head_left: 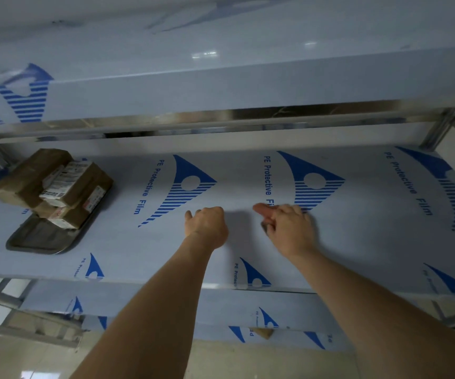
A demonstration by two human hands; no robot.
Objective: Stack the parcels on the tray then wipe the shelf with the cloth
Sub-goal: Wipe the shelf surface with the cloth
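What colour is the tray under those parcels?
Dark grey tray, seen in the head view, with brown parcels stacked on it.

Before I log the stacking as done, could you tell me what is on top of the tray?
Brown paper-wrapped parcels with white labels are stacked on the far end of the dark tray; its near end is bare. How many lie beneath the top ones is hidden.

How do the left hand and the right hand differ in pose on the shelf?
The left hand is curled into a loose fist; the right hand has its fingers stretched toward the left. The right hand covers something small and dark; the left hand shows nothing. Both rest on the shelf.
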